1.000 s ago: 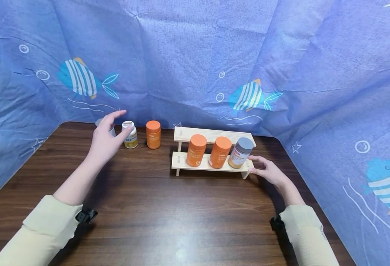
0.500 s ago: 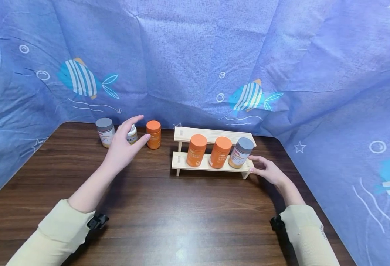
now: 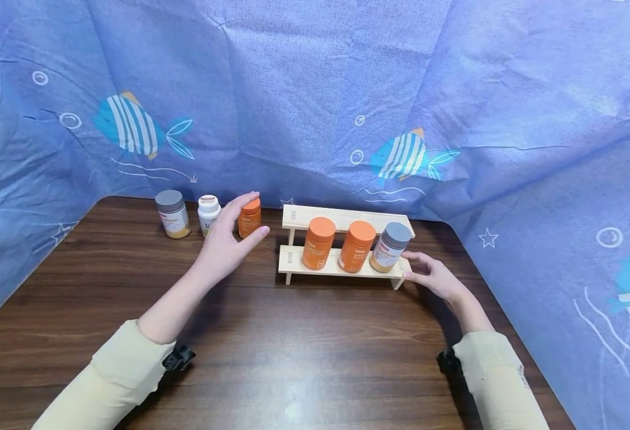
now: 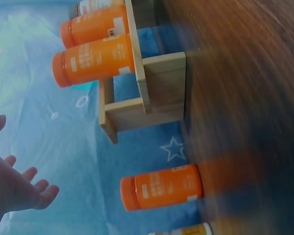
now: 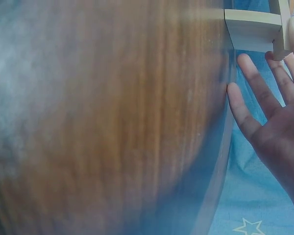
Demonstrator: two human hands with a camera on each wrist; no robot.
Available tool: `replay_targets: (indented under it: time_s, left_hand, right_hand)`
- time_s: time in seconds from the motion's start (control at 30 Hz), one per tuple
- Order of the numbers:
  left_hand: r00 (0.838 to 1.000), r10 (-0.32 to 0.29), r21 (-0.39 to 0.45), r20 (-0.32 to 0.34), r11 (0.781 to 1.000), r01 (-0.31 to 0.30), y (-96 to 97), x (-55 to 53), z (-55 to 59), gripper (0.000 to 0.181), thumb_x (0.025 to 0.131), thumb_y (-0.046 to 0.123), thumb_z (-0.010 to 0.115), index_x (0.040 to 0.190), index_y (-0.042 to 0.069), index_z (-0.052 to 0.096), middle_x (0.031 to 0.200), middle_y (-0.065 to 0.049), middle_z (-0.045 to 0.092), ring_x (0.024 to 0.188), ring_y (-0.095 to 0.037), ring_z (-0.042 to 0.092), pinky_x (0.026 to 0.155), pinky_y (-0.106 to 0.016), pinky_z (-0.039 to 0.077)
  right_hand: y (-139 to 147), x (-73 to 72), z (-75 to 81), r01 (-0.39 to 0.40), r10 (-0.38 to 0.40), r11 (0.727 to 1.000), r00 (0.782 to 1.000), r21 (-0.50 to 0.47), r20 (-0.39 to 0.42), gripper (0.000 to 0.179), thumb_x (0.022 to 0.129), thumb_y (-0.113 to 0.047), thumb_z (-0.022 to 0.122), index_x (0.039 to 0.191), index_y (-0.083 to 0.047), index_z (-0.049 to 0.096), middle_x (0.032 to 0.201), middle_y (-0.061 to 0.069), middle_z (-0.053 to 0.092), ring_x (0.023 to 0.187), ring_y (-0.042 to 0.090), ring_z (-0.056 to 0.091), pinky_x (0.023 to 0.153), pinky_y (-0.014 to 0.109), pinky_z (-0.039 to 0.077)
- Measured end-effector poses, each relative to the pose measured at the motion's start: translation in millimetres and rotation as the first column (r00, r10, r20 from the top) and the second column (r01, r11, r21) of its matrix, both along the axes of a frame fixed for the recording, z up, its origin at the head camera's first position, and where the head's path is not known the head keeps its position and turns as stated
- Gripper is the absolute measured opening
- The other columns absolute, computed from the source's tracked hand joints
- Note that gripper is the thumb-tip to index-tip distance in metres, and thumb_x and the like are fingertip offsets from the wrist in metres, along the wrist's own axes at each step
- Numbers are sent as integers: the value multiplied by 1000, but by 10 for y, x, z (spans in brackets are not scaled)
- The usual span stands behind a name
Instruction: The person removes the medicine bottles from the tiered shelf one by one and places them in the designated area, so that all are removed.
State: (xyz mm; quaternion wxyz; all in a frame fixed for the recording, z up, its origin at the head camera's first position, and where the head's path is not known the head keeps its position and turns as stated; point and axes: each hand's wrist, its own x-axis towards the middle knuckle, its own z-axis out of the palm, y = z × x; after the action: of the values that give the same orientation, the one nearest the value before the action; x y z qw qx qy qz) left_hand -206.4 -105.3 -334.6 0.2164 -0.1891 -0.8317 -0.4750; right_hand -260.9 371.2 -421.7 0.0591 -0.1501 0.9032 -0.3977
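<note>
My left hand (image 3: 229,242) hovers with fingers apart in front of an orange bottle (image 3: 249,221) at the table's back. In the left wrist view, a gap separates this hand (image 4: 17,181) from the standing orange bottle (image 4: 161,188). My right hand (image 3: 437,278) is at the right end of a two-step wooden rack (image 3: 341,218). The right wrist view shows its fingers spread, fingertips at the rack's end (image 5: 255,29). Two orange bottles, one left (image 3: 318,245) and one middle (image 3: 356,248), stand on the lower step beside a grey-capped bottle (image 3: 390,248).
A white bottle (image 3: 208,210), partly behind my left hand, and another grey-capped bottle (image 3: 172,215) stand at the back left of the brown wooden table (image 3: 315,346). A blue fish-print cloth (image 3: 293,107) hangs behind the table and along its right side.
My left hand has moved right, from in front of the grey-capped and white bottles to the orange one. My right hand and the rack stay in place.
</note>
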Motion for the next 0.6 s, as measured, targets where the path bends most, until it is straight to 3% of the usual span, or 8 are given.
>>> replay_targets:
  time_s: [0.17,0.43,0.6]
  left_hand:
    - [999,-35,-8,23,999,35,75,-13,-44,65,86,30,70,143,28,39,147,1,40,138,-22,30,110,-52,24]
    - [993,-104,-26,62,994,106,207,-63,-110,69,86,32,69,145,37,32,151,4,32,140,-18,25,110,-53,24]
    - [990,-131,-16,60,991,132,316,-108,-142,69,86,32,69,145,35,32,150,6,34,139,-16,27,109,-50,28]
  right_hand:
    - [-10,-1,1,-10,10,1000,1000,-12,12,57,87,-27,68,137,-9,47,133,19,52,113,34,55,91,41,44]
    - [-9,-5,7,3,-2,1000,1000,-9,12,55,86,-26,70,135,-11,49,130,17,55,108,28,57,86,34,46]
    - [-3,1,10,11,-10,1000,999,-21,37,57,86,-28,70,136,-11,48,132,18,53,113,32,54,91,40,44]
